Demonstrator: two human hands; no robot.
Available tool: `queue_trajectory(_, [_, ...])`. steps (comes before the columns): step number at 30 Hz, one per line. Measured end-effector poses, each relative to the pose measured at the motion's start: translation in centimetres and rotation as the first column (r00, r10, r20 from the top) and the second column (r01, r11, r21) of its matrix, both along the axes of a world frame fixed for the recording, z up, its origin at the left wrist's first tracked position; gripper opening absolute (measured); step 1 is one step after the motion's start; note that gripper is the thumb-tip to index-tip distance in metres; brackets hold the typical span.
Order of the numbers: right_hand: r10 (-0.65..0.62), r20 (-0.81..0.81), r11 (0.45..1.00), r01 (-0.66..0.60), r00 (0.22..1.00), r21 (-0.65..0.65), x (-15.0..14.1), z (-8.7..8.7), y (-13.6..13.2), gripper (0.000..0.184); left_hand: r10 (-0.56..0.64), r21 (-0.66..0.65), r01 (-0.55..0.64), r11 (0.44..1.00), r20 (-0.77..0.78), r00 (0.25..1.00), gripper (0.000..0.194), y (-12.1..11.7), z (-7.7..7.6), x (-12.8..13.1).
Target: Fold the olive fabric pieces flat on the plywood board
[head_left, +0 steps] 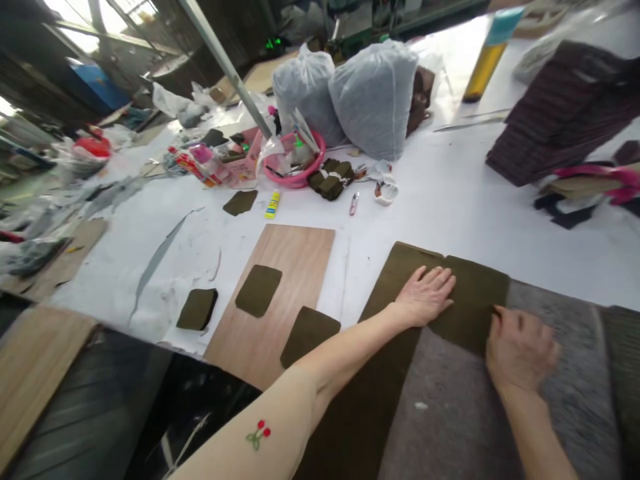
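Observation:
My left hand [427, 295] lies flat with its fingers stretched out, pressing on a piece of olive-brown fabric [470, 273]. This fabric lies across the top of a grey fuzzy cloth [460, 413], and a long olive strip [360, 420] runs down the cloth's left side. My right hand [523, 350] is curled closed at the right edge of the olive piece, over the grey cloth. It is slightly blurred, and whatever its fingers hold, if anything, is hidden. Left of my forearm, olive fabric patches [259, 291] rest on a wooden board [305, 250].
A small stack of olive patches [197, 309] sits left of the board. Behind are a pink basket [295, 179], thread snips [354, 203], a yellow packet [272, 205] and filled plastic bags [373, 97]. A dark folded fabric stack [565, 113] stands at the right. A metal pole [227, 67] rises behind.

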State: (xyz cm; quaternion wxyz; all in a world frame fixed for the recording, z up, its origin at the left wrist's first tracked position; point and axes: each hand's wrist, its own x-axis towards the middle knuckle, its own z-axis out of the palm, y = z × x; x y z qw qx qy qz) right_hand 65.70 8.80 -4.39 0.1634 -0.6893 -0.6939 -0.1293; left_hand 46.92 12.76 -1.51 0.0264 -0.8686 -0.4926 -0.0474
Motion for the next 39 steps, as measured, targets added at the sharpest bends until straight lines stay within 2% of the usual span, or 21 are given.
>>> queue_trajectory(2, [0.019,-0.062,1.0,-0.019,0.998,-0.004,-0.2,0.6,-0.3,0.022,0.021,-0.012,-0.021,1.0,0.042,0.999,0.048,-0.2,0.6,0.0])
queue_trajectory(5, [-0.004,-0.161,0.999,-0.002,0.987,-0.039,-0.8,2.8,-0.7,0.028,0.046,-0.004,-0.046,0.999,0.174,0.984,0.047,-0.9,2.0,-0.2])
queue_trajectory(7, [-0.04,-0.16,0.998,0.033,0.986,-0.048,-1.7,4.7,-1.0,0.032,0.031,-0.035,-0.022,0.999,0.305,0.952,0.043,-2.3,3.2,-1.1])
queue_trajectory(9, [-0.053,-0.145,0.997,0.043,0.988,-0.067,-3.3,6.4,-1.8,0.033,0.03,-0.122,0.027,0.992,0.445,0.895,0.036,-4.8,4.2,-3.1])
queue_trajectory(11, [-0.014,-0.195,0.992,-0.012,0.981,-0.128,-6.2,7.7,-3.2,0.029,0.103,-0.231,0.033,0.972,0.55,0.829,0.03,-8.3,4.9,-6.4])
queue_trajectory(13, [0.101,-0.318,0.957,-0.18,0.943,-0.228,-10.2,8.5,-5.0,0.026,0.166,-0.295,0.022,0.955,0.595,0.786,0.025,-12.2,5.2,-10.9])
queue_trajectory(15, [0.242,-0.378,0.856,-0.38,0.894,-0.35,-14.9,8.8,-6.9,0.022,0.297,-0.361,-0.093,0.928,0.567,0.768,0.021,-16.0,5.1,-15.9])
queue_trajectory(17, [0.335,-0.356,0.749,-0.475,0.873,-0.462,-19.6,8.7,-8.4,0.017,0.411,-0.396,-0.22,0.892,0.502,0.761,0.02,-18.9,4.6,-20.5])
queue_trajectory(19, [0.395,-0.307,0.691,-0.5,0.866,-0.522,-23.6,8.2,-9.3,0.018,0.477,-0.395,-0.314,0.863,0.44,0.761,0.018,-20.6,4.0,-24.0])
queue_trajectory(22, [0.409,-0.245,0.665,-0.471,0.879,-0.58,-27.4,7.2,-9.4,0.025,0.481,-0.385,-0.344,0.856,0.354,0.802,0.015,-21.4,2.9,-26.9])
queue_trajectory(25, [0.359,-0.187,0.695,-0.395,0.915,-0.6,-29.0,6.5,-9.0,0.028,0.465,-0.389,-0.333,0.859,0.321,0.825,0.015,-21.4,1.9,-27.7])
queue_trajectory(28, [0.346,-0.154,0.731,-0.369,0.926,-0.574,-29.2,6.6,-9.4,0.027,0.464,-0.392,-0.329,0.859,0.324,0.825,0.015,-21.4,1.4,-27.7])
queue_trajectory(32, [0.344,-0.117,0.749,-0.347,0.932,-0.565,-28.8,7.0,-10.9,0.019,0.464,-0.406,-0.319,0.856,0.333,0.821,0.013,-21.2,1.7,-27.8])
queue_trajectory(35, [0.31,-0.096,0.767,-0.308,0.946,-0.563,-28.6,6.7,-11.6,0.018,0.455,-0.406,-0.304,0.862,0.352,0.818,0.013,-20.1,2.0,-28.0])
queue_trajectory(39, [0.294,-0.073,0.769,-0.281,0.953,-0.575,-28.6,6.1,-11.1,0.018,0.425,-0.416,-0.261,0.871,0.374,0.824,0.011,-18.2,2.1,-28.1])
